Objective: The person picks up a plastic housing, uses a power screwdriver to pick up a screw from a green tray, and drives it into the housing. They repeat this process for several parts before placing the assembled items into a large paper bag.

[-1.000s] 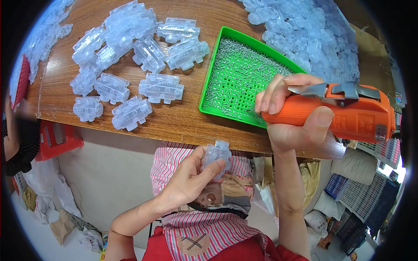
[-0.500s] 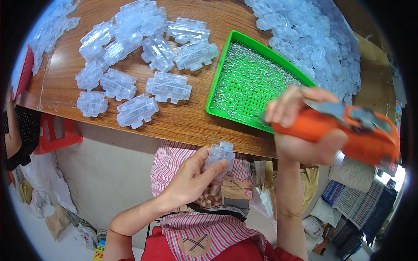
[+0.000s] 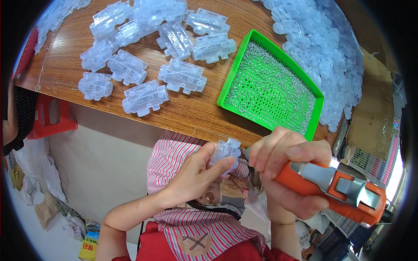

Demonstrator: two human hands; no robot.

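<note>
Just off the table's near edge, my left hand [image 3: 193, 174] pinches a clear plastic casing [image 3: 225, 154] between thumb and fingers. My right hand [image 3: 285, 163] is wrapped round an orange power screwdriver [image 3: 355, 213] with a metal clip on its side. The screwdriver's narrow grey tip points left, close to the casing's right side; whether they touch I cannot tell. Beyond my right hand lies a green perforated tray [image 3: 232, 74], holding many small silvery screws [image 3: 270, 78].
Several similar clear casings [image 3: 183, 76] lie spread on the wooden table [image 3: 187, 111] at left. A big heap of clear plastic parts [image 3: 324, 56] rises behind the tray. To the left, a red stool [image 3: 52, 117] stands beside another person's dark sleeve [image 3: 24, 113].
My right hand has brought the screwdriver from over the tray's near corner down and left, toward the casing. The left hand still holds the casing, shifted slightly right. The whole view has shifted a little.
</note>
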